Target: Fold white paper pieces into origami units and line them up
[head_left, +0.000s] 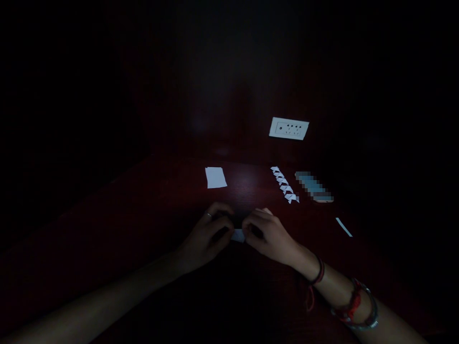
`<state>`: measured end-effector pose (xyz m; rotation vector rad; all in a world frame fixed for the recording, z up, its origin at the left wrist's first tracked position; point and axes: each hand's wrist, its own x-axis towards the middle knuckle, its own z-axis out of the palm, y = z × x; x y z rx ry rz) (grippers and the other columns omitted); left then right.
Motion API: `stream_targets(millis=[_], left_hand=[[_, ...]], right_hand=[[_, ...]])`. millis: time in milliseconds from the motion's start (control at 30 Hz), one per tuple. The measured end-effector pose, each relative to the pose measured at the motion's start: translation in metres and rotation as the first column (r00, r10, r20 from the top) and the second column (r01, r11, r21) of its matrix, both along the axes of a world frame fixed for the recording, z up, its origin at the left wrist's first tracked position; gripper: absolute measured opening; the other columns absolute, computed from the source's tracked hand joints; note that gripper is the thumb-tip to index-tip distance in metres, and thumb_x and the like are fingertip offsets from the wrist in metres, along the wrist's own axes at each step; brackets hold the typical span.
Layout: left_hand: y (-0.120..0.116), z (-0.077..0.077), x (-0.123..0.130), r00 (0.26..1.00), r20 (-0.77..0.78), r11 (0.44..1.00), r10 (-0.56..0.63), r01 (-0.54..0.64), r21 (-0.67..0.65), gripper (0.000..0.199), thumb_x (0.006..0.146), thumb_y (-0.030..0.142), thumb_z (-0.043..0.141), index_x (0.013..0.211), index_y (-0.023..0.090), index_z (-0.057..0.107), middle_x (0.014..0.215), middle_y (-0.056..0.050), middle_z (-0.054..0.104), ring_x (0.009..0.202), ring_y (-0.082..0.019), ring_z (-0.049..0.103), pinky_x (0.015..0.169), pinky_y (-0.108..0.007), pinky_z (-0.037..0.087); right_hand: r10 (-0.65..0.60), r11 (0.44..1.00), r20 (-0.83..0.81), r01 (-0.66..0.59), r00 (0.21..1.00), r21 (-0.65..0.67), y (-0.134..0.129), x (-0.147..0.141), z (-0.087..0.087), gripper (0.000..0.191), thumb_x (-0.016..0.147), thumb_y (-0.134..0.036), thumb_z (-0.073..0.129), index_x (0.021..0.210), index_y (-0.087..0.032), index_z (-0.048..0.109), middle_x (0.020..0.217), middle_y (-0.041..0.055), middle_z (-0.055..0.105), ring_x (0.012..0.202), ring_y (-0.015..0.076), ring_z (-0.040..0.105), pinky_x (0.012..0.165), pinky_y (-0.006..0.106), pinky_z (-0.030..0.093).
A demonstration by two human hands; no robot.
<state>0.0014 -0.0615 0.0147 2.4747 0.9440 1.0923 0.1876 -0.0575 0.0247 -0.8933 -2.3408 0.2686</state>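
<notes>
A small piece of white paper (pixel 238 235) is between my two hands, low in the middle of the view. My left hand (pixel 210 234), with a ring on one finger, pinches its left end. At the right end my right hand (pixel 270 234) grips it with thumb and fingers pressed together. Beyond my hands lies a small stack of white paper sheets (pixel 215 177). A row of folded white paper pieces (pixel 284 184) runs slantwise at the back right.
A phone (pixel 314 187) with a blurred-out screen lies right of the folded row. Further right is a thin white strip (pixel 344 227). A white socket panel (pixel 289 128) is on the wall behind the dark red table (pixel 143 205). The surroundings are very dark.
</notes>
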Motion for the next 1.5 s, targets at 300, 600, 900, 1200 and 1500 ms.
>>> stream_targets(millis=[300, 600, 900, 1200, 1500], left_hand=[[0.009, 0.003, -0.006, 0.971, 0.100, 0.975, 0.217, -0.210, -0.074, 0.011, 0.084, 0.016, 0.040, 0.076, 0.018, 0.046, 0.101, -0.001, 0.041, 0.095, -0.016, 0.043, 0.079, -0.031, 0.037], [0.009, -0.003, 0.004, 0.989, 0.100, 0.988, 0.112, -0.101, -0.114, 0.009, 0.084, 0.017, 0.039, 0.079, 0.019, 0.046, 0.095, -0.002, 0.044, 0.088, -0.014, 0.046, 0.076, -0.030, 0.040], [0.007, -0.004, 0.002, 0.996, -0.003, 0.996, 0.085, -0.085, 0.000, 0.012, 0.081, 0.016, 0.045, 0.091, 0.021, 0.049, 0.105, -0.002, 0.041, 0.098, -0.016, 0.042, 0.085, -0.033, 0.037], [0.004, -0.001, 0.002, 0.999, -0.017, 0.999, 0.044, -0.043, 0.019, 0.011, 0.082, 0.013, 0.042, 0.085, 0.020, 0.050, 0.104, -0.003, 0.042, 0.096, -0.016, 0.044, 0.083, -0.032, 0.039], [-0.002, 0.004, 0.000, 0.999, -0.033, 1.000, 0.001, -0.001, 0.007, 0.015, 0.083, 0.012, 0.038, 0.088, 0.021, 0.049, 0.105, -0.003, 0.039, 0.097, -0.016, 0.042, 0.083, -0.030, 0.038]], right_hand=[[-0.095, 0.994, -0.183, 0.083, 0.979, -0.072, 0.018, 0.027, 0.000, 0.008, 0.076, -0.013, 0.043, 0.072, -0.017, 0.050, 0.070, 0.0004, 0.050, 0.067, 0.0114, 0.047, 0.063, 0.024, 0.036], [-0.138, 0.986, -0.347, 0.095, 0.928, -0.139, 0.009, 0.001, -0.004, 0.009, 0.078, -0.018, 0.046, 0.073, -0.018, 0.054, 0.069, 0.0002, 0.051, 0.066, 0.0110, 0.049, 0.060, 0.022, 0.038], [-0.084, 0.996, -0.071, 0.086, 0.994, 0.022, 0.002, -0.004, -0.003, 0.006, 0.078, -0.017, 0.047, 0.079, -0.018, 0.052, 0.076, 0.0015, 0.055, 0.073, 0.0136, 0.047, 0.070, 0.027, 0.034], [-0.060, 0.997, -0.029, 0.061, 0.998, 0.044, -0.002, -0.012, -0.003, 0.009, 0.079, -0.017, 0.043, 0.078, -0.020, 0.052, 0.075, 0.0013, 0.055, 0.073, 0.0139, 0.047, 0.071, 0.028, 0.033], [-0.017, 1.000, -0.052, 0.018, 0.998, 0.012, -0.004, -0.016, 0.000, 0.008, 0.075, -0.013, 0.045, 0.075, -0.020, 0.048, 0.074, -0.0003, 0.054, 0.071, 0.0123, 0.047, 0.070, 0.027, 0.033]])
